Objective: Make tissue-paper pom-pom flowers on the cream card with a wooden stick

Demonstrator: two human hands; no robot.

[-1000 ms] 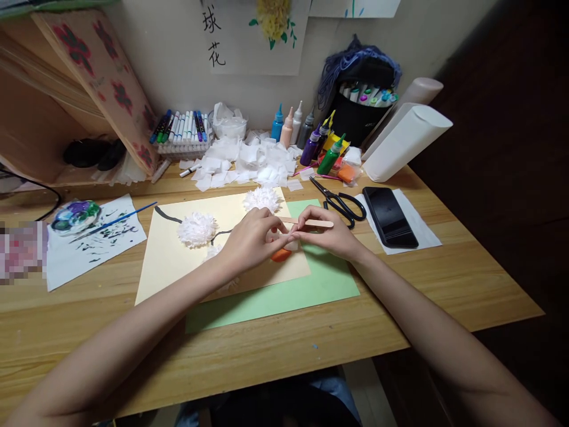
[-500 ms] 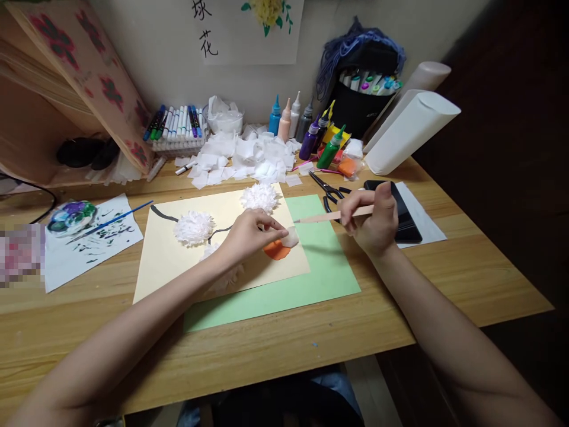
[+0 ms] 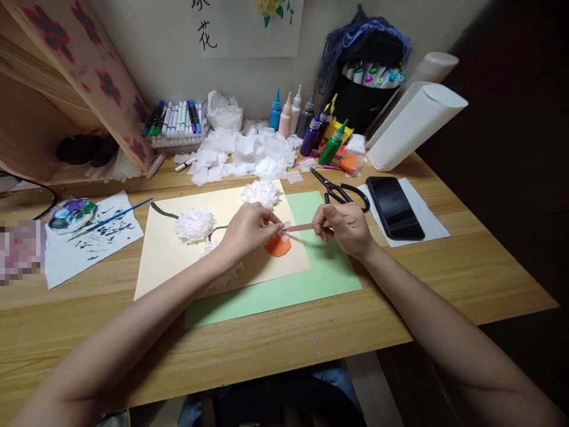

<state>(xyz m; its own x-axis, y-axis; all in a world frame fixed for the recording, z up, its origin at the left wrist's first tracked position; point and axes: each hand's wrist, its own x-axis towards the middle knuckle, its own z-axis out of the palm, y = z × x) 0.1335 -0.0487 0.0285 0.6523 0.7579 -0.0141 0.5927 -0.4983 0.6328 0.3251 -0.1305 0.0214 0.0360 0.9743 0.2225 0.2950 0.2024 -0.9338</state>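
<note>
Our right hand (image 3: 342,228), closed around a wooden craft stick (image 3: 303,227), has brought its tip to the white tissue square (image 3: 288,225) our left hand (image 3: 246,231) pinches near the orange disc (image 3: 278,247); stick and tissue now apparently meet.

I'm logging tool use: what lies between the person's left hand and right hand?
In the head view, a flat, light-brown, wooden-looking stick spans the gap from the right hand to a thin white paper piece at the left hand.
</note>
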